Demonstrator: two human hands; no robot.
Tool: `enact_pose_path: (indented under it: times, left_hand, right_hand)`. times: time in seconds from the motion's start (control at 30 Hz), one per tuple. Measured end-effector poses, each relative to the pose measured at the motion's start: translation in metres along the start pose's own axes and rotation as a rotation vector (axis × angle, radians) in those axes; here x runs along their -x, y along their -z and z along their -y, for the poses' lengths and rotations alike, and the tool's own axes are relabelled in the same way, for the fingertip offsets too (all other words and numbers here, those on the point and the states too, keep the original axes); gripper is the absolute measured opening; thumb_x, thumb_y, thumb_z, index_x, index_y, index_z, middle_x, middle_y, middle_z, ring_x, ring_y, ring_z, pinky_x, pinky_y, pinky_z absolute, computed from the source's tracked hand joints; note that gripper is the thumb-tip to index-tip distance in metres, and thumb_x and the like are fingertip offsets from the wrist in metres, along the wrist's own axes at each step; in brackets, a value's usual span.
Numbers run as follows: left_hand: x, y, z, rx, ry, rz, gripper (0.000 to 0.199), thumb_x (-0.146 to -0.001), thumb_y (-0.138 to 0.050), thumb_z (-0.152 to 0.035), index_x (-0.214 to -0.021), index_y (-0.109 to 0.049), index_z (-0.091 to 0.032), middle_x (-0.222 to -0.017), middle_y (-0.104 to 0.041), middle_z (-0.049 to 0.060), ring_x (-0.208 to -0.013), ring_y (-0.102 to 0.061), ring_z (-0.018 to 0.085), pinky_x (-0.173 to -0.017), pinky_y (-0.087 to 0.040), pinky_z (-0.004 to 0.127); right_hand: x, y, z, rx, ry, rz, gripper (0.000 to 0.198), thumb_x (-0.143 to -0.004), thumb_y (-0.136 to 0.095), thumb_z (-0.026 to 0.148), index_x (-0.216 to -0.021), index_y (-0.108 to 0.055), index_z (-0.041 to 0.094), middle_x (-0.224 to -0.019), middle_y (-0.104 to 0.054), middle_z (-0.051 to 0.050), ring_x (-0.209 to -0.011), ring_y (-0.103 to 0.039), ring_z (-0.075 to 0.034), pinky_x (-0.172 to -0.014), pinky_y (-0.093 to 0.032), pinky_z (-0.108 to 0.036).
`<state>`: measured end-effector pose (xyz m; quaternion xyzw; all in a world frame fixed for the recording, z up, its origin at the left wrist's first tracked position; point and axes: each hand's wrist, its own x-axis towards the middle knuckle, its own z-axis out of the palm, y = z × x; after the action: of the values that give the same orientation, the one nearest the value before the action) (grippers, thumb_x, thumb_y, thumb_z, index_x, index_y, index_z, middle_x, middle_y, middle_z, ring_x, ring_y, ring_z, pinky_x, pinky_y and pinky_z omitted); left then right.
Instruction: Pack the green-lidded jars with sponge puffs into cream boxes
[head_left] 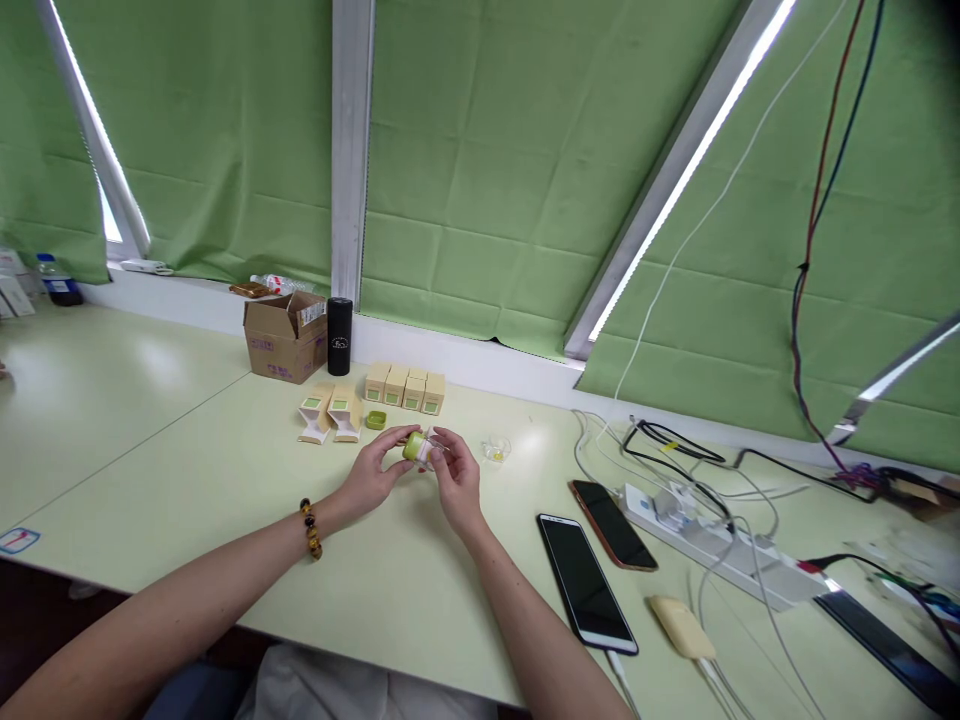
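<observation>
In the head view, my left hand (373, 468) closes its fingers on the green end of a small green-and-clear container (414, 447). My right hand (459, 478) grips the clear end of the same piece, just above the table. Its exact kind is too small to make out. To the left of my hands lies a square green lid-like piece (376, 420). A clear plastic piece with a bit of yellow (496, 449) sits right of my right hand. Two opened small cartons (330, 412) stand beyond my left hand, beside a row of several closed small boxes (405, 388).
A brown cardboard box (283, 340) and a black tumbler (340, 337) stand at the back left. On the right lie two phones (587, 580), a yellow power bank (681, 626) and a white power strip (720, 550) among tangled cables. Green blinds (510, 170) hang behind the table (187, 470).
</observation>
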<state>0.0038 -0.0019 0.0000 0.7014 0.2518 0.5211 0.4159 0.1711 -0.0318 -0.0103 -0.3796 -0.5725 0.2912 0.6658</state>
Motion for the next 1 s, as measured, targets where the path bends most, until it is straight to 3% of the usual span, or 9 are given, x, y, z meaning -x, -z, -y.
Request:
enact_pose_path:
  times: [0.73,1.0]
  left_hand:
    - [0.0023,0.0000,-0.0038,-0.081,-0.034,0.078,0.046,-0.095,-0.064,-0.027,-0.140,-0.060,-0.029,-0.142,-0.057,0.009,-0.137,-0.050,0.026,-0.117,-0.042,0.045]
    - [0.0026,-0.0005,-0.0001,-0.116,-0.044,-0.005,0.056,-0.092,-0.067,-0.025,-0.145,-0.050,-0.031,-0.150,-0.052,0.009,-0.136,-0.051,0.026,-0.111,-0.046,0.044]
  right_hand:
    - [0.0001,-0.0006,0.0017,-0.139,-0.117,-0.009,0.042,-0.088,-0.072,0.049,-0.122,-0.065,0.024,-0.111,-0.067,-0.008,-0.088,-0.069,-0.020,-0.071,-0.065,-0.036]
    - [-0.0040,0.0015,-0.0003,-0.257,-0.170,-0.083,0.042,-0.086,-0.075,0.049,-0.118,-0.067,0.023,-0.108,-0.069,-0.007,-0.092,-0.069,-0.023,-0.075,-0.064,-0.040]
